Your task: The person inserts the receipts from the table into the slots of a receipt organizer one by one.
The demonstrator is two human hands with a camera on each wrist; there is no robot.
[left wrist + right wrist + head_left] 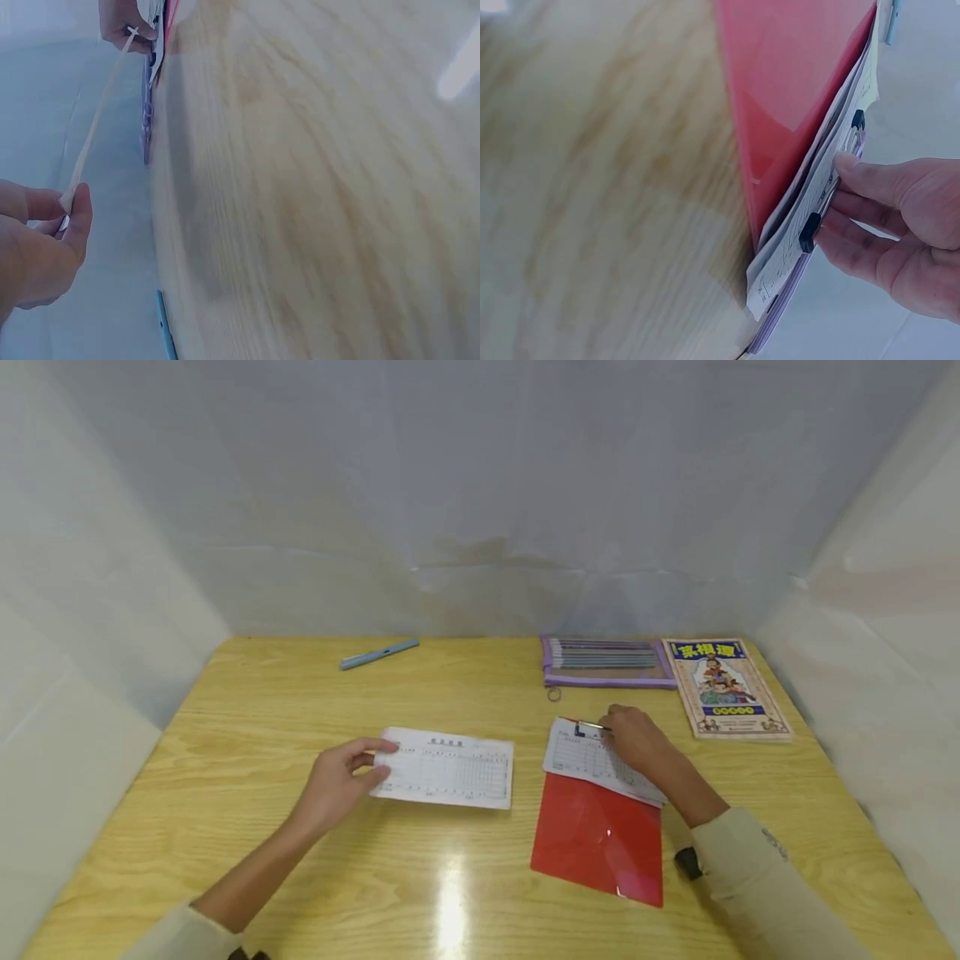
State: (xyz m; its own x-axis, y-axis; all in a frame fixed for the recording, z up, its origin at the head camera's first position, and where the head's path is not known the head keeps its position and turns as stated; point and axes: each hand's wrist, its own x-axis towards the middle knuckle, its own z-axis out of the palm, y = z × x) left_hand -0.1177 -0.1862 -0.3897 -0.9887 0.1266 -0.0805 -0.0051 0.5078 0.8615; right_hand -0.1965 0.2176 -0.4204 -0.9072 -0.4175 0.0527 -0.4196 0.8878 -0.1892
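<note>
My left hand [337, 781] pinches a printed form booklet [450, 768] by its left end, thumb on top. The left wrist view shows it edge-on and raised off the table, as a thin pale strip [97, 124]. At the right lies a red clipboard [600, 839] with printed form sheets [573, 756] under its metal clip [591, 725]. The fingers of my right hand [637, 739] are at that clip. In the right wrist view, the thumb [855, 169] presses its front between two black end pieces, and the other fingers curl behind.
A blue pen [379, 654] lies at the back left of the wooden table [247, 760]. A purple-edged clear pencil pouch [607, 681] holding several pencils sits behind the clipboard. Beside it is an illustrated booklet [727, 689]. Pale sheeting [480, 502] hangs along the back and sides.
</note>
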